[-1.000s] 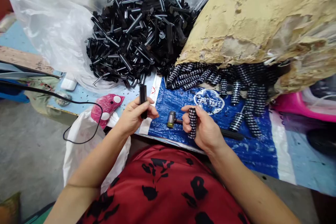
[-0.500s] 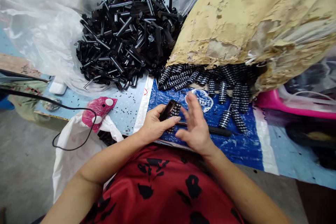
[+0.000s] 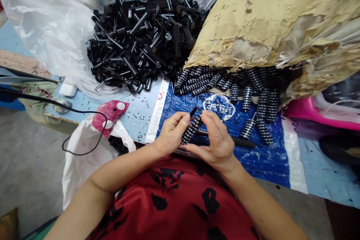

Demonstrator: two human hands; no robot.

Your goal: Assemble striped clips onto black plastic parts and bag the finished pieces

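Note:
A black cylinder with rows of white characters (image 3: 192, 129) is held slantwise between my two hands, near the table's front edge. My left hand (image 3: 173, 130) pinches a black strip-like part (image 3: 194, 111) beside the cylinder's upper left. My right hand (image 3: 218, 138) grips the cylinder, its fingers at the upper end and its thumb at the lower end. Behind the hands, several similar cylinders (image 3: 246, 98) spill from a worn yellow sack (image 3: 242, 18). A large heap of black slotted parts (image 3: 140, 37) lies at the back left.
Under the work lies a blue sheet (image 3: 264, 161). A dark rod (image 3: 243, 142) rests right of my right hand. At left are a pink pouch (image 3: 108, 116), a black cable (image 3: 70, 105) and a white bag (image 3: 81, 168). A pink basin (image 3: 315, 114) stands at right.
My right hand has closed on the cylinder, which is now turned upright-slanting between both hands. The black part in my left hand is tilted differently. The view has shifted slightly.

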